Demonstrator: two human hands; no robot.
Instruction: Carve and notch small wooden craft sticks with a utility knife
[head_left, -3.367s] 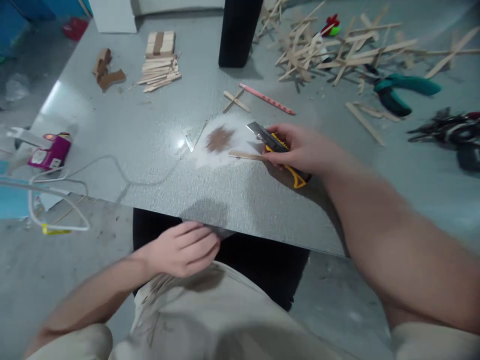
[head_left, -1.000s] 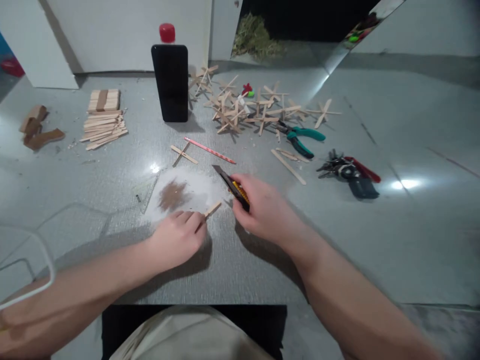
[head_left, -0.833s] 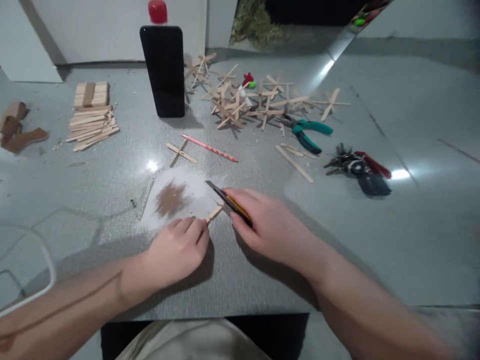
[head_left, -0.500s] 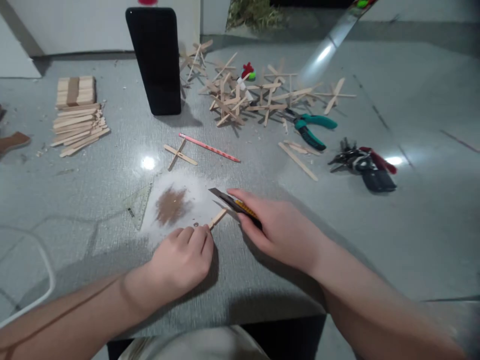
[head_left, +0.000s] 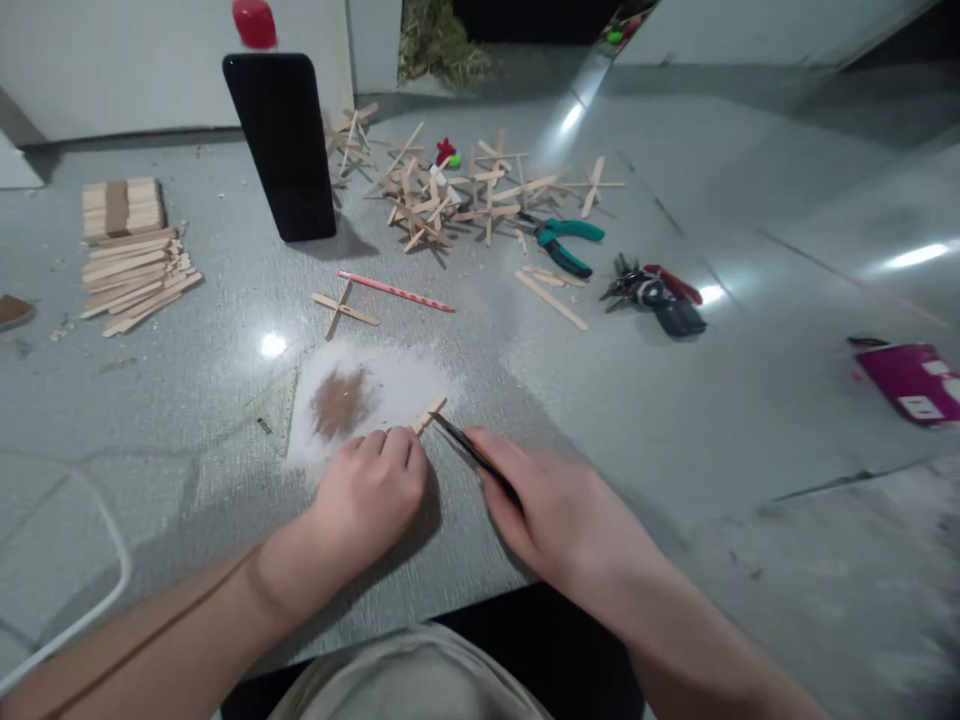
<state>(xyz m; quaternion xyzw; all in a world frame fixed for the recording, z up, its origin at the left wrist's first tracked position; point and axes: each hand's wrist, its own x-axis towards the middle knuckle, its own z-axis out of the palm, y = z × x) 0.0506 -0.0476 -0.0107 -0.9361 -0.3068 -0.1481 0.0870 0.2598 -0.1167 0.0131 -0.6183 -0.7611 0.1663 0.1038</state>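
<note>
My left hand [head_left: 375, 490] is closed on a wooden craft stick [head_left: 430, 414] and presses it down near the table's front edge. Only the stick's far end shows past my fingers. In my right hand [head_left: 536, 500] is a dark utility knife [head_left: 480, 460], gripped between thumb and fingers. Its blade tip meets the exposed part of the stick. Just beyond my left hand lies a white powdery patch with a brown smudge [head_left: 341, 403]. A clear set square [head_left: 279, 408] lies at its left edge. Farther back are two crossed sticks [head_left: 345, 308] and a pink pencil [head_left: 397, 291].
A black phone [head_left: 285, 150] stands upright at the back. Right of it spreads a heap of joined craft sticks [head_left: 420, 200], with teal pliers [head_left: 566, 240] and a bunch of keys [head_left: 656, 295] nearby. Stacked sticks [head_left: 139, 275] lie at left. A white cable [head_left: 112, 540] curves by my left arm.
The knife blade has come down from above the table onto the stick, its handle turned edge-on. The view has swung right, bringing in a purple packet. My left hand keeps its hold.
</note>
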